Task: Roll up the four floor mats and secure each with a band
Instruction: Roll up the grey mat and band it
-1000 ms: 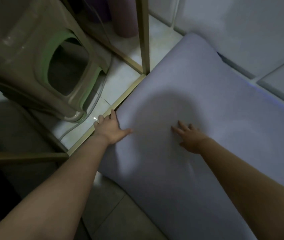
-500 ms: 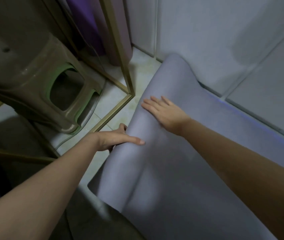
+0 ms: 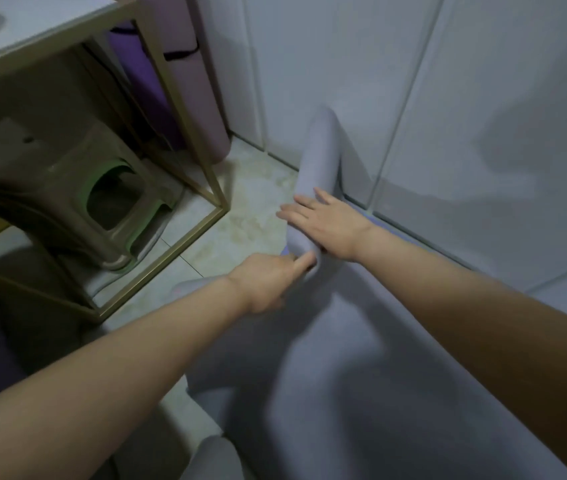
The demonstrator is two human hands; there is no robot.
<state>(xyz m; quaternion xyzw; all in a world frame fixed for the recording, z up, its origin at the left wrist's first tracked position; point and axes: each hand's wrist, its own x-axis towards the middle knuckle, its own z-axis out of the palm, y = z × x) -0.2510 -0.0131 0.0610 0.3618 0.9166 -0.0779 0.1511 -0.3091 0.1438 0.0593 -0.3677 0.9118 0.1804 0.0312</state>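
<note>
One lavender floor mat (image 3: 361,341), on tile (image 3: 240,209) along the wall (image 3: 483,98), far end curled. Left hand (image 3: 268,278) pinches the curl; right hand (image 3: 327,220) presses it, fingers flat. Step, apparently: starting the roll. Next likely needs even, tight turns.

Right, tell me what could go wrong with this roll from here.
1. Only the left hand pinches the rolled edge of the mat, and the right hand lies flat on top. The far end by the wall is unheld, so it may spring open or roll crooked.
2. The flat part of the mat buckles in waves near the person, so creases could get rolled in.
</note>
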